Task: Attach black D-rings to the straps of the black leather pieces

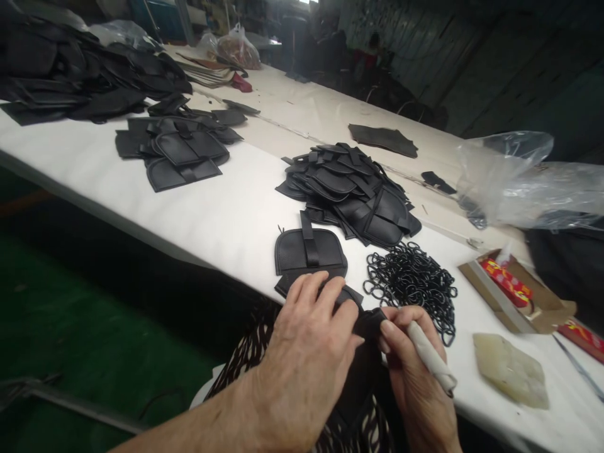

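Note:
My left hand (314, 336) is closed over a black leather piece (361, 371) at the table's front edge, above my lap. Thumb and fingers of my right hand (415, 365) pinch a folded end of the same piece. A whitish wrapped stick (431, 358), perhaps a tool handle, lies across my right hand; its tip is hidden. Just beyond my left fingers a black leather pouch part (310, 251) with a strap lies flat on the table. Black rings (410, 283) are heaped beyond my right hand.
A pile of black pouch parts (349, 189) stands at mid-table, with a smaller stack (184, 151) and a large heap (80, 69) to the left. To the right are a yellowish block (512, 371), an open cardboard box (491, 299) and clear plastic bags (542, 189).

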Action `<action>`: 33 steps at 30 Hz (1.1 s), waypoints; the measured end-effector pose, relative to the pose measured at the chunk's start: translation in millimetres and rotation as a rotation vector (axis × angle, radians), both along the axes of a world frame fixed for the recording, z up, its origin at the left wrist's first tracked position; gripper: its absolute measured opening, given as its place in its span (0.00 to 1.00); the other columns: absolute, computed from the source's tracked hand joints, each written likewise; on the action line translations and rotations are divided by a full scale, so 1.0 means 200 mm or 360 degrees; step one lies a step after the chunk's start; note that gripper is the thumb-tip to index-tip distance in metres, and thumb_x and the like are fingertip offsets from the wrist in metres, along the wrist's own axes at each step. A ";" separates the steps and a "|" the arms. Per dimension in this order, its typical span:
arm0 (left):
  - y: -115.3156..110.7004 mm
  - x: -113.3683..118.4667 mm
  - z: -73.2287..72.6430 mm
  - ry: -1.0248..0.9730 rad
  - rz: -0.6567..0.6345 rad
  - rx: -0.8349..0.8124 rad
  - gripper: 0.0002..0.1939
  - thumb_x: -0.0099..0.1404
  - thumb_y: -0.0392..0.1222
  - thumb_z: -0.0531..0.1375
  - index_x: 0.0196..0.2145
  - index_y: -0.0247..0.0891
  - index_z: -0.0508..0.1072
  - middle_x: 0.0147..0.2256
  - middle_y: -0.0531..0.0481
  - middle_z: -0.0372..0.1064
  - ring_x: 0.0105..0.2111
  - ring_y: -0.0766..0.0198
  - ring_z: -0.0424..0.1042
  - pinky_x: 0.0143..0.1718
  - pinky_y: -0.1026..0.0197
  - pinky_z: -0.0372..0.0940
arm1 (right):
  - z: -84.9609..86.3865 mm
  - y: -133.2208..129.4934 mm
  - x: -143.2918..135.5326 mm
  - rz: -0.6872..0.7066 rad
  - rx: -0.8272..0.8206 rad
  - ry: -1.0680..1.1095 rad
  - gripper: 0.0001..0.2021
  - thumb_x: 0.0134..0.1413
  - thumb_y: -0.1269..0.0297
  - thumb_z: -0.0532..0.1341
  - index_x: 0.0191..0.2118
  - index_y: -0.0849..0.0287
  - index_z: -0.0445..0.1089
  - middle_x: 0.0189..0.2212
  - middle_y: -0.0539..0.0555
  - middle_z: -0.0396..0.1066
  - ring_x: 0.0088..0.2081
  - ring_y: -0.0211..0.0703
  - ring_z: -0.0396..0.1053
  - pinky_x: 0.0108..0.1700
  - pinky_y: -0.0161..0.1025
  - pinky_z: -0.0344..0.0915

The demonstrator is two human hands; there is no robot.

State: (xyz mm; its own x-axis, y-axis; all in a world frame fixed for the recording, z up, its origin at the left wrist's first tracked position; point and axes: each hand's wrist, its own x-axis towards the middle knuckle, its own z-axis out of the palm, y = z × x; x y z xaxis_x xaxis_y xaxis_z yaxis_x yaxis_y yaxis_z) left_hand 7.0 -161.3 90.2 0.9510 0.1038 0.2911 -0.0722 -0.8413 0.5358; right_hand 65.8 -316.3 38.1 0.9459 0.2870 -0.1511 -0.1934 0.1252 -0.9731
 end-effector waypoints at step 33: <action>-0.12 0.00 -0.23 -0.0310 0.0246 -0.0582 0.10 0.58 0.24 0.54 0.32 0.36 0.70 0.45 0.45 0.71 0.54 0.54 0.61 0.58 0.38 0.50 | -0.02 0.05 -0.07 -0.0183 -0.0315 -0.0788 0.08 0.50 0.69 0.63 0.30 0.56 0.61 0.33 0.49 0.68 0.26 0.34 0.69 0.28 0.32 0.69</action>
